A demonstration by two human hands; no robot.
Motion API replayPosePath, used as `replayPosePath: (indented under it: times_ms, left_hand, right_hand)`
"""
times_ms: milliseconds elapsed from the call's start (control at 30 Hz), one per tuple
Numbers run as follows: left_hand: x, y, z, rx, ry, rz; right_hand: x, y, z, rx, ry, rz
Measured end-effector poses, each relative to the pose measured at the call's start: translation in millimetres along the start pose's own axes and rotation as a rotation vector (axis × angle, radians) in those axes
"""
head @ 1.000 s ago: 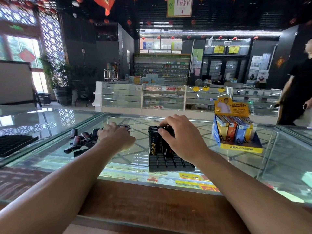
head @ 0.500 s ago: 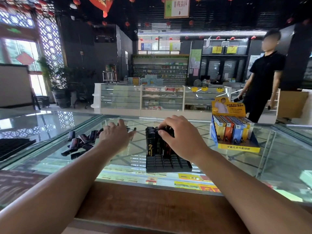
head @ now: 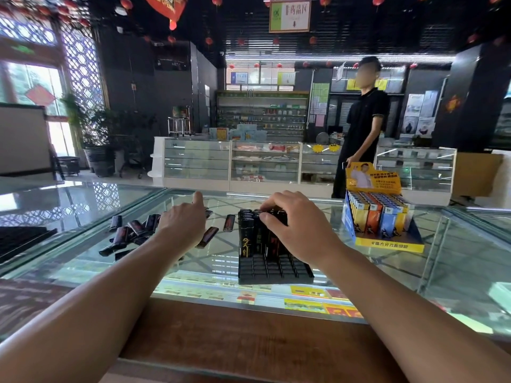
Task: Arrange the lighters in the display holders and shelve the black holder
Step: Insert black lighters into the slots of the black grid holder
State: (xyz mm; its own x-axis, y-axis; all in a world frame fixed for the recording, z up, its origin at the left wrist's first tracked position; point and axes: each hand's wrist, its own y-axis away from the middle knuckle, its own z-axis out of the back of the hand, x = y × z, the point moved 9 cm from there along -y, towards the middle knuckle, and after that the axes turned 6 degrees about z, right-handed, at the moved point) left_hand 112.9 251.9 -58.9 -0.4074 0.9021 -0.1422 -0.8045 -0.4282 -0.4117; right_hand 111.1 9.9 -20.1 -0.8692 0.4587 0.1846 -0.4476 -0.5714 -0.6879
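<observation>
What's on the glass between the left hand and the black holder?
Two loose dark lighters lie flat between the left hand and black holder, in the head view.

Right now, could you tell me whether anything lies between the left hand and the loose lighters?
Nothing visible does: the left hand is directly over the loose lighters on the counter.
</observation>
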Motion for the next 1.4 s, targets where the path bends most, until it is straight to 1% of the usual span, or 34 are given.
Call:
replayPosePath:
  times_ms: [200,267,333,367,433,533,567,600,667,800,933,1067,1133,1233,1300,1400]
  left_hand:
    - [-7,1,8,-0.052,-0.037,-0.092]
    - [-9,1,14,-0.112,-0.03,-0.115]
    - [-11,-2,24,-0.217,0.044,-0.138]
    - [-10,-3,31,-0.26,0.141,-0.134]
    - [-3,-8,42,-0.263,0.467,-0.07]
    - [3,-10,48,-0.131,1.088,0.088]
    - [1,-8,49,-0.079,1.254,0.116]
    - [-2,-5,49,-0.041,1.365,0.125]
    - [-11,2,53,0.0,1.486,0.097]
    - [-32,13,63,0.049,1.611,0.014]
    - [-47,19,65,0.088,1.643,-0.069]
    - [-57,24,67,0.096,1.681,-0.133]
    - [-57,25,67,0.103,1.711,-0.137]
    - [-56,25,67,0.106,1.751,-0.126]
    - [-56,25,67,0.11,1.767,-0.126]
    - [-58,28,65,0.129,1.759,-0.131]
  right_hand:
    - [0,-1,0,0.01,0.004,-0.01]
    - [0,-1,1,0.007,0.002,-0.009]
    - [1,-1,2,0.003,-0.002,-0.005]
    - [1,0,2,0.002,-0.003,-0.006]
    - [1,0,3,0.002,-0.013,-0.012]
    - [2,0,7,-0.032,-0.057,-0.028]
    - [2,0,9,-0.053,-0.083,-0.034]
    - [3,0,11,-0.072,-0.108,-0.041]
    - [6,0,14,-0.104,-0.149,-0.048]
    - [13,-1,19,-0.163,-0.187,-0.052]
    - [15,-1,22,-0.198,-0.253,-0.075]
    - [20,0,20,-0.157,-0.33,-0.083]
    - [20,-1,19,-0.161,-0.269,-0.082]
    - [20,-2,24,-0.23,-0.144,-0.085]
    - [20,-2,26,-0.244,-0.149,-0.094]
    - [16,-2,22,-0.193,-0.228,-0.105]
